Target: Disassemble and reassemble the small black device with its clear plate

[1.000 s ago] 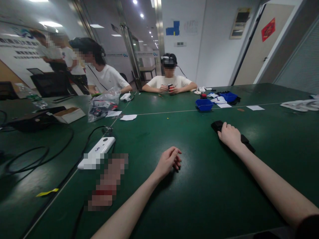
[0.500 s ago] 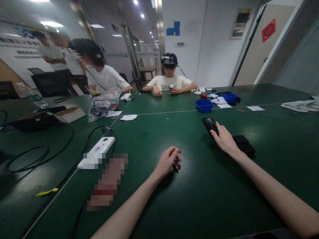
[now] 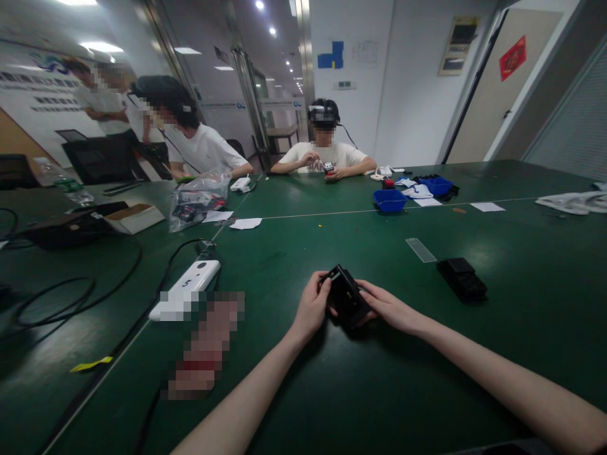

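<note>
Above the middle of the green table (image 3: 265,392), both my hands grip a black rectangular plastic case (image 3: 349,302). It is held tilted, with a shiny dark face and a small light strip near its upper edge. My left hand (image 3: 313,303) has its thumb and fingers closed on the left side. On the right side, my right hand (image 3: 386,306) wraps the edge, its fingers partly hidden beneath. I cannot tell exactly what the case is. Farther right lie a thin clear rectangular plate (image 3: 421,250) and another black blocky object (image 3: 462,278).
To the left, a white device marked 5 (image 3: 187,287) lies beside a blurred-out pinkish object (image 3: 208,344) and black cables (image 3: 118,278). Farther back are a plastic bag (image 3: 196,199), a blue tray (image 3: 389,200) and papers (image 3: 245,224). Across the table sits a person (image 3: 327,148) handling a small object.
My right hand has brought the black case from the right to the middle, uncovering the clear plate. My left hand, empty before, has closed on the case too. The person opposite raised a hand.
</note>
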A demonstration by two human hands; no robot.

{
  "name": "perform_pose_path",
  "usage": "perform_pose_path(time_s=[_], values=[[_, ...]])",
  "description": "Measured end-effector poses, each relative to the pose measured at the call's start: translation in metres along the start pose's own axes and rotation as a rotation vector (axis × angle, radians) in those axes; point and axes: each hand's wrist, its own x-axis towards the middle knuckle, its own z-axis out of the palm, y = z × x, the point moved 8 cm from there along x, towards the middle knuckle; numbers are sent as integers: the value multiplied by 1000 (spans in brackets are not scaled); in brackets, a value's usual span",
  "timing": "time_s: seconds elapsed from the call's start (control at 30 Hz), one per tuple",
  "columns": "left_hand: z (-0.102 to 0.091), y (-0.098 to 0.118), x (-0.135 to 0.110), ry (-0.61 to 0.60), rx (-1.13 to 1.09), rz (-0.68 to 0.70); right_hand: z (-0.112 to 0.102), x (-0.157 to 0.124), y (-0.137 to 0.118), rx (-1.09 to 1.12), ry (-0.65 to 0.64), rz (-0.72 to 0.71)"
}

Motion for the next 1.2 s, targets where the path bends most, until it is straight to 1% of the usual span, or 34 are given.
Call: perform_pose_path(time_s=[0.07, 0.13, 0.2, 0.27, 0.3, 0.37, 0.47, 0.53, 0.63, 0.73, 0.9, 1.0, 1.13, 1.2], values=[[-1, -1, 0, -1, 13, 3, -8, 2, -2, -116, 35, -5], [-1, 0, 0, -2, 32, 6, -26, 5, -9, -294, 128, -27], [0, 0, 0, -17, 58, 0, -53, 3, -20, -548, 279, -75], [2, 0, -1, -47, 87, -19, -80, -4, -34, -854, 449, -125], [3, 0, -1, -62, 100, -27, -93, -8, -38, -993, 521, -130], [4, 0, -2, -78, 120, -38, -117, -14, -39, -1216, 611, -81], [5, 0, -2, -89, 141, -49, -143, -20, -29, -1430, 673, 25], [6, 0, -2, -92, 151, -54, -151, -19, -21, -1519, 644, 90], [6, 0, -3, -88, 160, -58, -150, -17, -17, -1607, 609, 168], [5, 0, -3, -82, 162, -68, -135, -16, -25, -1666, 625, 176], [4, -5, -1, -91, 157, -79, -95, -11, -34, -1725, 544, 63], [5, -6, 0, -105, 153, -72, -76, -8, -33, -1675, 488, -17], [5, -5, -1, -103, 156, -66, -57, -7, -33, -1578, 455, -137], [5, -4, -1, -101, 154, -67, -54, -7, -31, -1533, 465, -154]])
